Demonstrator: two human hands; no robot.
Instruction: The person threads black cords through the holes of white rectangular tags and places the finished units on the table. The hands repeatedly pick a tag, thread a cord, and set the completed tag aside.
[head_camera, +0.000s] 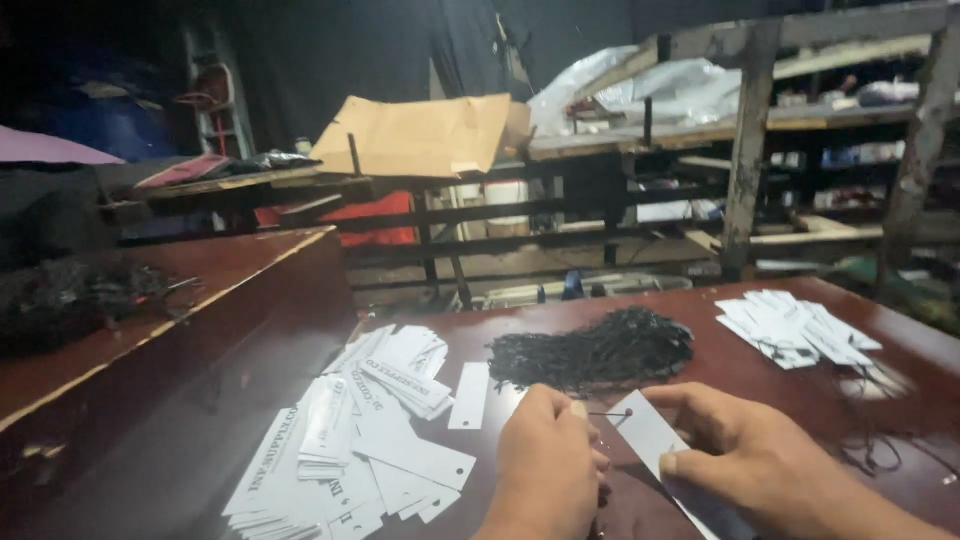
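Two bare hands worked at the near edge of a dark red table (760, 370). The right hand (770, 455) pinched a white paper tag (650, 435) by its long edge, thumb on top, fingers closed on it. The left hand (550, 465) had its fingertips pressed together on a thin dark string (607, 413) that reached to the hole at the tag's far end. That tag looked light, thin and easily bent, so a grip near the punched end would likely keep it steady. Its string looked limp and fine, best nipped close to its tip.

Just beyond the hands lay a black heap of strings (600, 352). Loose white tags (370, 440) were spread at near left. A smaller pile of strung tags (795, 328) sat at far right.
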